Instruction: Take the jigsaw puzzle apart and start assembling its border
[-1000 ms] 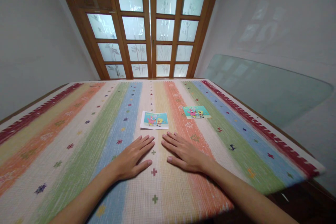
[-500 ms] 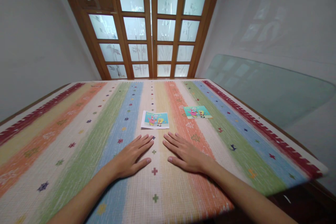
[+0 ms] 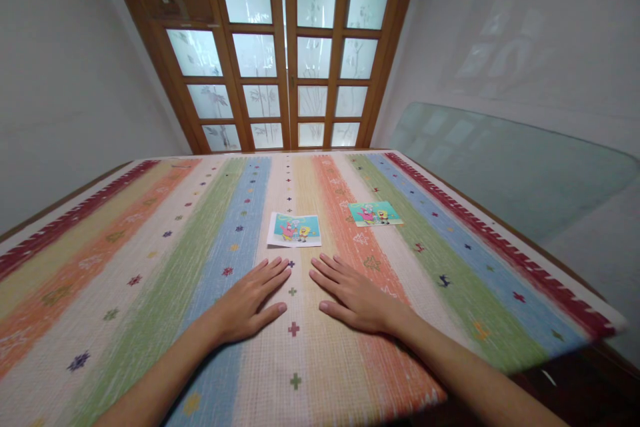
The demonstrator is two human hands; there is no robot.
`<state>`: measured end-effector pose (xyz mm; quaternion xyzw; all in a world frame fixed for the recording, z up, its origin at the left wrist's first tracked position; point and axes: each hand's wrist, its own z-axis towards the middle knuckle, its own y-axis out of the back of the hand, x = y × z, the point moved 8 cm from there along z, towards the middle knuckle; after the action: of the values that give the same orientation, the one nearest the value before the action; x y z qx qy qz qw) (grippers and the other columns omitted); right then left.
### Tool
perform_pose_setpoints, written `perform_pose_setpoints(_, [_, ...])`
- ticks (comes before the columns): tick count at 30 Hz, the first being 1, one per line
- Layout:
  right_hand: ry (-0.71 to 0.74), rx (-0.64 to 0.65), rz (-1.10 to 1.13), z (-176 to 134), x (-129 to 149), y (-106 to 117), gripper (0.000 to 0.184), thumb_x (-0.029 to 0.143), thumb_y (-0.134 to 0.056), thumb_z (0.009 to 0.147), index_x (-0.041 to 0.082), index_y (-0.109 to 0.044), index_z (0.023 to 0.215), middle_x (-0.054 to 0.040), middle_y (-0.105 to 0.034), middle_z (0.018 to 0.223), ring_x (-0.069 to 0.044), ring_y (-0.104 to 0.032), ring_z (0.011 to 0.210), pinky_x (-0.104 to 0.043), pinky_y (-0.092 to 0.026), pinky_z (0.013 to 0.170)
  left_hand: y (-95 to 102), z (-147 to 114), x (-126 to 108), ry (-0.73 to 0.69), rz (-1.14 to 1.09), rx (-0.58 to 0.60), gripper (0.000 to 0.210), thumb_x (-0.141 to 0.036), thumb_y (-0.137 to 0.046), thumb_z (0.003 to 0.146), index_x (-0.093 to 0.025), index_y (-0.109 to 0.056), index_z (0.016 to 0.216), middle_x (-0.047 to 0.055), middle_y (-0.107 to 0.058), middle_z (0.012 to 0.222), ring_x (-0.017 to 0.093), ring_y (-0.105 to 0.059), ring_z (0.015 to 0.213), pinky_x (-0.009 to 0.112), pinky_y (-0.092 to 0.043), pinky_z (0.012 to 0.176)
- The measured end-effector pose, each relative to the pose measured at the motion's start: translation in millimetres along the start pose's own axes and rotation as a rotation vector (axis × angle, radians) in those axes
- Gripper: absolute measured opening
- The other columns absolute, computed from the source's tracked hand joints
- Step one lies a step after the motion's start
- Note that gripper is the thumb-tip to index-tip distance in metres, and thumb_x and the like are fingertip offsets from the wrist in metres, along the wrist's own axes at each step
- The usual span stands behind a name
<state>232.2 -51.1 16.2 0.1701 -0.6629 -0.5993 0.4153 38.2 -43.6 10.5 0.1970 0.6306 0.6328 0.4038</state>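
Palm down on the striped tablecloth lies my left hand, fingers stretched out and nothing in it. My right hand rests the same way a short gap to its right, also holding nothing. Just beyond the fingertips, apart from both hands, a cartoon picture with a white border lies on the cloth, nearest to my left hand. Farther right and slightly farther off, a second cartoon picture lies flat. Both show similar pink and yellow characters on a turquoise background.
Wooden doors with frosted glass panes stand past the table's far edge. A pale glass panel leans along the right-hand wall. Another wall runs along the left. The table's near right edge drops off to a dark floor.
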Motion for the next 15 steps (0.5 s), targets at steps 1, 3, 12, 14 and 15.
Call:
perform_pose_setpoints(1, [-0.001, 0.009, -0.005, 0.1, 0.4, 0.1, 0.065, 0.051, -0.041, 0.108, 0.015, -0.036, 0.161, -0.0157, -0.027, 0.168, -0.030, -0.017, 0.158, -0.055, -0.016, 0.129, 0.0, 0.0, -0.3, 0.000, -0.004, 0.001, 0.068, -0.048, -0.047, 0.107, -0.030, -0.018, 0.165, 0.007, -0.027, 0.169, 0.028, -0.028, 0.156, 0.054, -0.024, 0.128])
perform_pose_setpoints(3, [-0.004, 0.028, -0.017, 0.3, 0.6, -0.4, 0.065, 0.052, -0.040, 0.108, 0.013, -0.036, 0.161, -0.0163, -0.026, 0.169, -0.030, -0.016, 0.158, -0.055, -0.015, 0.129, 0.3, -0.1, -0.3, 0.007, -0.012, -0.004, 0.069, -0.049, -0.047, 0.106, -0.030, -0.018, 0.166, 0.007, -0.027, 0.169, 0.028, -0.028, 0.156, 0.054, -0.023, 0.128])
perform_pose_setpoints(12, [0.005, -0.002, 0.003, -0.9, -1.5, -1.2, 0.064, 0.052, -0.040, 0.108, 0.018, -0.034, 0.162, -0.0138, -0.025, 0.169, -0.029, -0.016, 0.158, -0.056, -0.016, 0.129, 0.1, 0.1, 0.4, 0.019, -0.016, 0.000, 0.067, -0.049, -0.047, 0.106, -0.030, -0.020, 0.165, 0.008, -0.027, 0.168, 0.029, -0.028, 0.155, 0.053, -0.024, 0.128])
perform_pose_setpoints(14, [0.003, 0.009, 0.003, -1.0, -0.5, -0.8, 0.065, 0.052, -0.040, 0.108, 0.017, -0.034, 0.162, -0.0144, -0.025, 0.169, -0.030, -0.016, 0.158, -0.056, -0.016, 0.129, 0.4, 0.0, 0.3, 0.009, -0.015, -0.006, 0.068, -0.048, -0.048, 0.106, -0.030, -0.020, 0.165, 0.008, -0.028, 0.168, 0.029, -0.029, 0.155, 0.054, -0.025, 0.127])
perform_pose_setpoints(15, [0.002, 0.012, 0.002, -0.9, -0.3, -0.4, 0.065, 0.052, -0.040, 0.108, 0.017, -0.034, 0.162, -0.0146, -0.025, 0.169, -0.030, -0.016, 0.158, -0.056, -0.016, 0.129, 0.4, 0.1, 0.2, 0.006, -0.013, -0.005, 0.068, -0.048, -0.048, 0.106, -0.030, -0.020, 0.165, 0.008, -0.029, 0.168, 0.029, -0.029, 0.155, 0.054, -0.025, 0.127])
